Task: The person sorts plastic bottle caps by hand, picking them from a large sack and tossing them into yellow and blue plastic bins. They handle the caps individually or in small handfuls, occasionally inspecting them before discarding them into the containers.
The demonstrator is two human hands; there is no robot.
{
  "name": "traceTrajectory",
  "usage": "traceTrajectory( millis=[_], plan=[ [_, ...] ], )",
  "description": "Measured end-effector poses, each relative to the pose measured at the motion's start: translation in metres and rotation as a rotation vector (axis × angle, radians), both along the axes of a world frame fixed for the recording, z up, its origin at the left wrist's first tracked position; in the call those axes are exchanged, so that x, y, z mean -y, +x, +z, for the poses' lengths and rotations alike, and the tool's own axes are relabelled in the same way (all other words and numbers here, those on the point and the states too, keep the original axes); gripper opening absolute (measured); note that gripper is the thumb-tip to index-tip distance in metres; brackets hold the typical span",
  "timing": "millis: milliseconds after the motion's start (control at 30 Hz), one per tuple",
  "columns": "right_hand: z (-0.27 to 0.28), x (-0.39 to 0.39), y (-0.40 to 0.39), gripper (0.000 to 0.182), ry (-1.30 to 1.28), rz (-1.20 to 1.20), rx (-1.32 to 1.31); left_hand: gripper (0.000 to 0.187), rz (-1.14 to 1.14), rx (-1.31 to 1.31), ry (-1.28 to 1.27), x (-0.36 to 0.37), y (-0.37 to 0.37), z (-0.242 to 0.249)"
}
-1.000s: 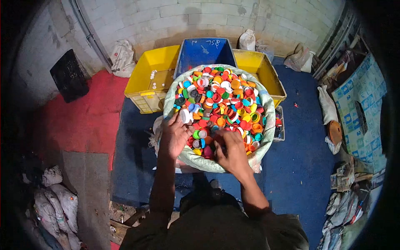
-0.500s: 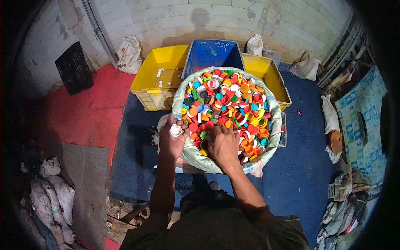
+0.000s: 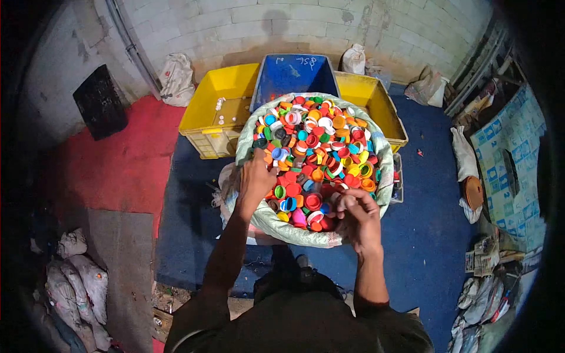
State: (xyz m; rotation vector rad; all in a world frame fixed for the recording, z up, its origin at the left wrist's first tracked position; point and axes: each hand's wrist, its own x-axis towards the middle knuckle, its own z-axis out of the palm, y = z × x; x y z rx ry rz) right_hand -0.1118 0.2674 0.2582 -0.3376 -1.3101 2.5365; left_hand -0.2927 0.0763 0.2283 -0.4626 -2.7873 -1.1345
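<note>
A woven sack (image 3: 385, 176) with its rim rolled back is heaped with plastic bottle caps (image 3: 321, 141) in red, orange, white, green, blue and other colours. Over the sack's left side is my left hand (image 3: 256, 179), back upward, its fingers curled down at the caps. Whatever lies inside those fingers is hidden. My right hand (image 3: 362, 220) hovers at the front right of the heap, thumb and fingers drawn together. Motion blurs its fingertips, and I cannot make out what is between them.
Behind the sack stand a yellow crate (image 3: 209, 132) holding a few white caps, a blue crate (image 3: 297, 76) and another yellow crate (image 3: 391, 120). Stuffed white sacks (image 3: 178, 79) lean on the wall. Filled bags (image 3: 76, 288) lie at lower left. Blue carpet (image 3: 421, 235) covers the floor.
My left hand has turned over and moved up to the caps; the white cap seen in it is out of sight. My right hand has lifted off the heap and shifted right.
</note>
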Motion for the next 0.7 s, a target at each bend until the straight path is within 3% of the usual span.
traceTrajectory(
  millis=[200, 333, 500, 700],
  plan=[
    [0.005, -0.019, 0.033, 0.018, -0.402, -0.176, -0.012, 0.040, -0.009, 0.023, -0.025, -0.011, -0.004, -0.010],
    [-0.005, -0.021, 0.041, 0.014, -0.357, -0.105, -0.060, 0.038, -0.024, 0.005, -0.039, -0.013, -0.004, -0.013],
    [-0.001, -0.004, 0.040, 0.005, 0.426, -0.190, 0.160, 0.036, 0.004, 0.026, -0.061, -0.011, -0.003, -0.008],
    [-0.003, 0.015, 0.030, 0.021, 1.205, -0.168, 0.140, 0.037, 0.065, -0.040, -0.116, -0.012, -0.004, -0.015]
  ],
)
